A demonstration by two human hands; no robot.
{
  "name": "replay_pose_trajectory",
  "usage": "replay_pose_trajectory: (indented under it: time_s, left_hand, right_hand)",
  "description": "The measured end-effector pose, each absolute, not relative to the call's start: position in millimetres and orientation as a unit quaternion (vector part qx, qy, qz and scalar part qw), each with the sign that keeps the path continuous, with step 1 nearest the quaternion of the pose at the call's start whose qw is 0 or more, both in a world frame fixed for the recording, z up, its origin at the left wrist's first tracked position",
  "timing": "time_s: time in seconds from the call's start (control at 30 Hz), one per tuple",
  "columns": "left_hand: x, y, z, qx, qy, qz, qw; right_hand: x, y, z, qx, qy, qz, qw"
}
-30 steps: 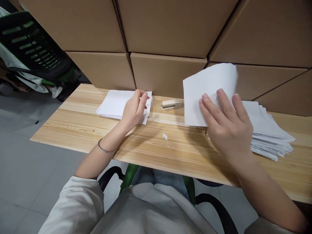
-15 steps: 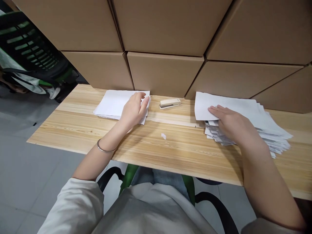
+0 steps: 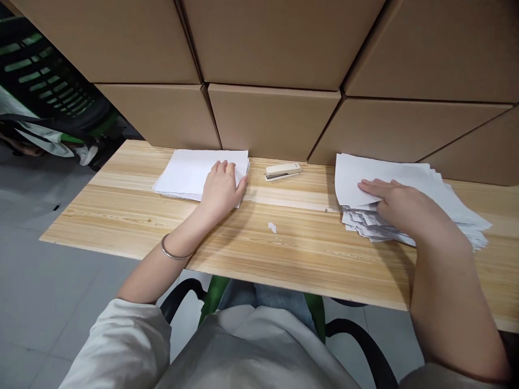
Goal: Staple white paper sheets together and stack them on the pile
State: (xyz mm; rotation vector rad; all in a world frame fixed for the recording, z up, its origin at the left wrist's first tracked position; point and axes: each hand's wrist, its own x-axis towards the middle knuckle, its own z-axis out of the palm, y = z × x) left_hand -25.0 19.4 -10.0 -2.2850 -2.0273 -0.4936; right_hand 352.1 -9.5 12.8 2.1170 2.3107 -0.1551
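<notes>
Head view: left hand (image 3: 221, 189) lies flat, fingers spread, on the neat paper stack (image 3: 190, 173) at the counter (image 3: 243, 243) back. Right hand (image 3: 399, 208) presses, open-palmed, on the fanned pile (image 3: 446, 202). Neither grip clasps anything. Squaring the sheets would likely want even, light pressure.

We see a pale wooden table (image 3: 284, 254) with light tan grain streaks. White paper stack (image 3: 194, 170) sits under the left hand (image 3: 221, 189); the fanned pile (image 3: 425, 189) under the right hand (image 3: 401, 208) is white too, with grey print showing at the sheet edges. Stapler (image 3: 283, 171) is cream with a darker base. The scrap (image 3: 273, 227) on the table is white. Cardboard boxes (image 3: 275, 119) are plain brown. Bracelet (image 3: 174, 253) is silver, sleeve (image 3: 121, 346) light grey. Chair (image 3: 52, 92) at far left is black with green slats. Floor (image 3: 48, 292) is grey.
</notes>
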Motion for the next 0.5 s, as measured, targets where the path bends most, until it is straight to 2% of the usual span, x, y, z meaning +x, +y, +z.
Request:
replay_pose_trajectory:
  time_s: [0.13, 0.2, 0.37, 0.5]
  left_hand:
    - [-25, 20, -13, -0.736, -0.666, -0.121, 0.014]
    - [-25, 19, -10, -0.733, -0.673, -0.103, -0.001]
    - [-25, 17, -6, -0.724, -0.681, -0.111, -0.021]
    - [-25, 15, -6, -0.736, -0.667, -0.110, -0.022]
  right_hand:
    - [363, -5, 5, 0.641, 0.766, -0.047, 0.026]
    - [361, -5, 3, 0.629, 0.777, -0.020, 0.012]
    - [321, -13, 2, 0.548, 0.817, 0.091, -0.155]
    - [277, -22, -5, 0.431, 0.869, 0.026, -0.240]
